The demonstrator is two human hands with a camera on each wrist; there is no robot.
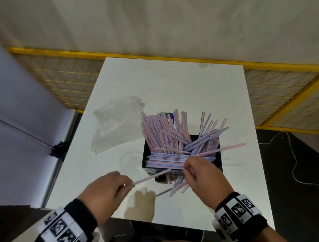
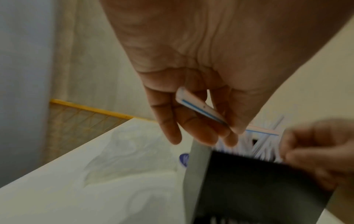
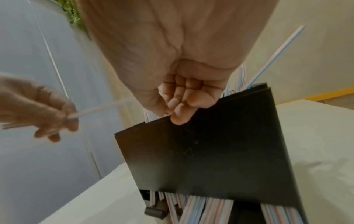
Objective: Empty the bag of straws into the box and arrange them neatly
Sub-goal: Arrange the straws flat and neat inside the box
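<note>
A black box (image 1: 147, 151) stands in the middle of the white table (image 1: 179, 87), stuffed with a tangle of pink-and-blue striped straws (image 1: 165, 133) that fan out over its rim. Flat straws are layered at its front, and more straws (image 1: 178, 184) poke out low at the front (image 3: 201, 209). My left hand (image 1: 127, 185) pinches one end of a single straw (image 1: 151, 177) (image 2: 199, 108) that points toward the box. My right hand (image 1: 186, 169) hovers at the box's front rim with its fingers (image 3: 178, 109) curled; nothing shows inside them. The emptied clear bag (image 1: 113, 123) lies crumpled left of the box.
Behind the table runs a yellow-framed mesh fence (image 1: 291, 101). A pale panel (image 1: 15, 101) stands close on the left. A white cable (image 1: 294, 169) trails on the dark floor to the right. Bare tabletop lies between the box and the near edge.
</note>
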